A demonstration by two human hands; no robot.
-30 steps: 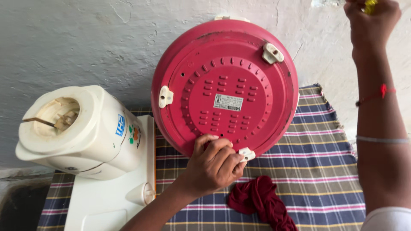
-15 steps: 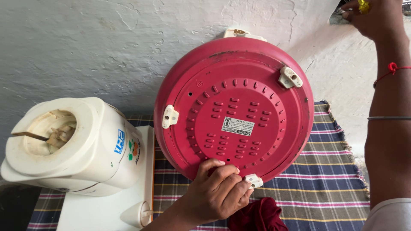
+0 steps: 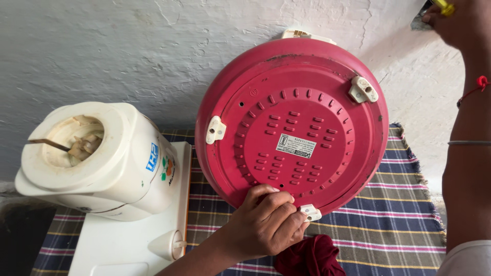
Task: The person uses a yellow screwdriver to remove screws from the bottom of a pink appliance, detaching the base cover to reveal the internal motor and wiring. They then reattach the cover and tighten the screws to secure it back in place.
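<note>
**Red cooker tipped up, underside showing**

A round red cooker (image 3: 291,122) stands on its edge on the checked cloth (image 3: 399,204) covering the worktop, leaning back toward the white wall (image 3: 153,46). Its flat, vented base faces the viewer, so its axis points outward and slightly up. The left hand (image 3: 266,225) grips the cooker's lower rim, fingers curled beside a white foot (image 3: 311,212). The right hand (image 3: 460,20), above and right of the cooker, is clenched around a small yellow object (image 3: 444,7). Left of the cooker sits a cream grinder (image 3: 97,158); below it, a dark red rag (image 3: 309,256).
</note>
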